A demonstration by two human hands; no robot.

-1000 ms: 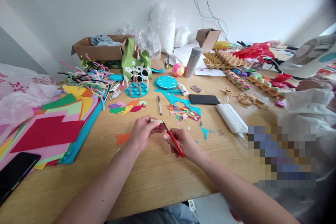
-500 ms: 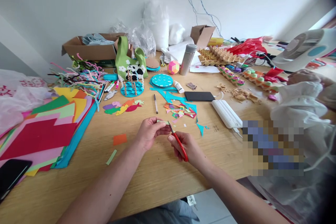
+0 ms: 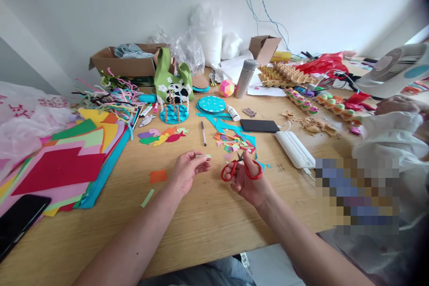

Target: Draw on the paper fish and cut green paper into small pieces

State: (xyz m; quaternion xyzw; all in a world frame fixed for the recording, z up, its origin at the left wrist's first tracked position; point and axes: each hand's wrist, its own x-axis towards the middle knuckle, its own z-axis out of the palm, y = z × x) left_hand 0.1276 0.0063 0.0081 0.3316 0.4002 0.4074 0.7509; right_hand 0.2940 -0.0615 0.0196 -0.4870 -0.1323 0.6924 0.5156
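Note:
Between the thumb and fingers of my left hand is a small light green paper piece. My right hand holds red-handled scissors, its thumb and fingers in the loops and the blades slightly apart, pointing away from me. A gap separates the scissors from the green piece. Left of my left hand lie an orange paper piece and a light green strip. Several coloured paper fish lie beyond it, with a pen beside them. Colourful paper scraps are behind my right hand.
Stacked coloured sheets and a black phone are on the left. A white power strip and black tablet-like slab lie right of centre. A grey bottle stands behind. White plastic bulges at the right.
My right hand has moved right, away from my left hand, and turned palm up with the scissors opened a little. My left hand still pinches the green piece. The view has shifted slightly.

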